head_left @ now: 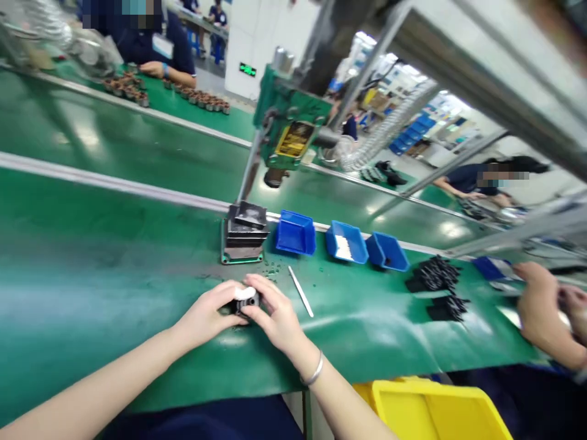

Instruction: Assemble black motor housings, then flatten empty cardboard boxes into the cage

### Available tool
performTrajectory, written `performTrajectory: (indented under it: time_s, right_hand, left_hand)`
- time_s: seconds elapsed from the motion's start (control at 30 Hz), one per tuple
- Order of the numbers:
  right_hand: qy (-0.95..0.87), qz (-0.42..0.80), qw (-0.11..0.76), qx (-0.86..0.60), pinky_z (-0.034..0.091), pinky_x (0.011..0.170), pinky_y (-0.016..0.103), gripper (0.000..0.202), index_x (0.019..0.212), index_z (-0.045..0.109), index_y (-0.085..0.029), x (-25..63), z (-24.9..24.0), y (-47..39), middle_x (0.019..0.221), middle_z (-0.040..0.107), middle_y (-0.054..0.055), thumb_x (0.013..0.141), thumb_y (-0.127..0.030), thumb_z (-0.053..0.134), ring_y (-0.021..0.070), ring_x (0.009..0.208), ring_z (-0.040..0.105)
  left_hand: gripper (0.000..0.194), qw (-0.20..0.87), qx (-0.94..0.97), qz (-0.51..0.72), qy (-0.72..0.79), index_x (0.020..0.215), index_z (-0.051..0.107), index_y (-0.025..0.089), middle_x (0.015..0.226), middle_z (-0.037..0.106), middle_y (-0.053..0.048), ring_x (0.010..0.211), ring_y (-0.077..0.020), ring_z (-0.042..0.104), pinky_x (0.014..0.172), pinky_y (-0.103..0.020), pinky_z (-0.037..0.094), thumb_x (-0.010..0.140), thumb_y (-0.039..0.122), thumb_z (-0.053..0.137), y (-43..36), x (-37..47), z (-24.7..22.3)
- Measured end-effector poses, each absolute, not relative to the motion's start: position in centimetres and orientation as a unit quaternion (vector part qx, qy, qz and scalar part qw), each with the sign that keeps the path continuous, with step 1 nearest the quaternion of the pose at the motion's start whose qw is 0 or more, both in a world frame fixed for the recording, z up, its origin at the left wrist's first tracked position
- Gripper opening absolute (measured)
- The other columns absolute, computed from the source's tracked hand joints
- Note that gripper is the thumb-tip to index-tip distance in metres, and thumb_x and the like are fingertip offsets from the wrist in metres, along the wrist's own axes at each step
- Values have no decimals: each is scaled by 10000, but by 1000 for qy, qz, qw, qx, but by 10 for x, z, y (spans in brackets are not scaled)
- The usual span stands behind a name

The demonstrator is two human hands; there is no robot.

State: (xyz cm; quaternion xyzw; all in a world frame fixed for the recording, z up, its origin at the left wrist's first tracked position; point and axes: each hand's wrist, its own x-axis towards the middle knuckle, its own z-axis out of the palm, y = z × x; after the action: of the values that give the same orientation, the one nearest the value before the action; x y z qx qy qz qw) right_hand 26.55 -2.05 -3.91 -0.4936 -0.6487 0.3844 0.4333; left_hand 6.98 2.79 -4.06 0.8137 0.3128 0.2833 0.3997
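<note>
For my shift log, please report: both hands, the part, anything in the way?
Left hand, right hand: both holding small dark part. Something white at its upper edge. Slim pale stick beside right hand, apart; nothing seen blocking.

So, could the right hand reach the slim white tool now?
Probably yes: the slim white tool lies near the right hand, nothing between, though that hand holds a small dark part.

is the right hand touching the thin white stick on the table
Apart: the head view shows green tabletop between the right hand and the thin white stick.
</note>
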Motion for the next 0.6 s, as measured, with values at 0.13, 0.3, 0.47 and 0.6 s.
performTrajectory:
  time_s: [0.13, 0.3, 0.47, 0.6]
  right_hand:
    - [-651, 305, 431, -545, 445, 1122, 401, 772, 1390, 506, -169, 254, -26, -36, 1379, 509, 155, 741, -446, 817, 247, 1303, 497]
    - [-641, 178, 412, -622, 565, 890, 353, 699, 1436, 470, -173, 246, -12, -55, 1089, 523, 113, 784, -270, 706, 217, 1029, 564]
    - [-615, 33, 454, -644, 530, 955, 344, 601, 1439, 448, -219, 336, -3, -64, 1154, 548, 106, 870, -251, 638, 198, 1072, 561]
    - [-435, -79, 422, -791, 513, 960, 423, 480, 1310, 522, -163, 472, -39, -89, 1094, 580, 112, 869, -317, 634, 234, 1026, 582]
  left_hand:
    - [294, 284, 851, 328, 294, 1163, 588, 247, 1067, 658, -25, 990, -148, 657, 873, -214, 538, 878, 238, 659, 20, 68, -47]
    - [294, 193, 878, 335, 283, 1188, 550, 229, 1032, 637, -49, 907, -160, 677, 778, -211, 570, 895, 255, 549, 18, 88, -54]
    - [740, 229, 870, 324, 293, 1473, 334, 180, 1315, 577, -161, 1158, -289, 637, 935, -393, 583, 861, 469, 632, 4, 116, -72]
    - [686, 232, 896, 263, 271, 1512, 295, 250, 1337, 587, -154, 1175, -318, 637, 899, -444, 608, 906, 407, 575, -3, 126, -96]
